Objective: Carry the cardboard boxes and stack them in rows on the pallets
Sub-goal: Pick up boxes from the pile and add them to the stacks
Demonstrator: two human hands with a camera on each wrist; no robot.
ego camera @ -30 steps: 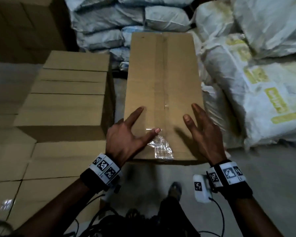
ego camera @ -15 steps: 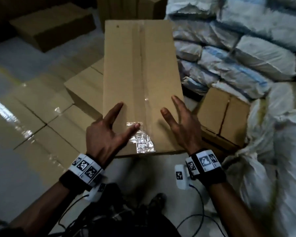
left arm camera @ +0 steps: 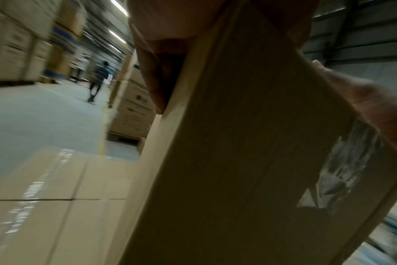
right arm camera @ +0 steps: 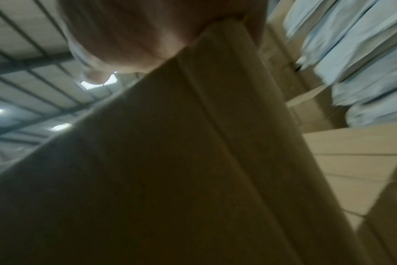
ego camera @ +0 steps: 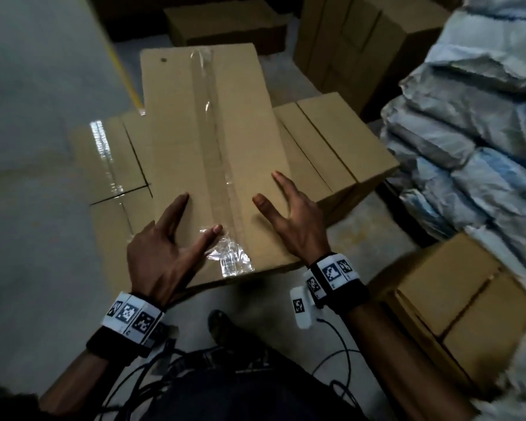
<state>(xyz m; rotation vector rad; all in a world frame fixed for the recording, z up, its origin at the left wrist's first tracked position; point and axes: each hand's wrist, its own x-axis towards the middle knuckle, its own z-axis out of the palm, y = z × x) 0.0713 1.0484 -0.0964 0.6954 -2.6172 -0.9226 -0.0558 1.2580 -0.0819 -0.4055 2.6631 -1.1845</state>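
I carry a long cardboard box sealed with clear tape down its middle, held flat at its near end. My left hand grips the near left corner, index finger and thumb spread on top, the other fingers hidden round the edge. My right hand grips the near right side the same way. In the left wrist view the fingers curl over the box edge. The right wrist view shows the box's side under my palm. The box hangs over a low layer of boxes and a higher stack.
Pale sacks are piled at the right, with two more boxes below them. Tall cartons and a single box stand at the back. A yellow line crosses the grey floor at left. A person walks far off.
I have turned left with the box: the sacks went from ahead to my right, and the box now hangs over the stacked boxes. Both hands keep the same hold.
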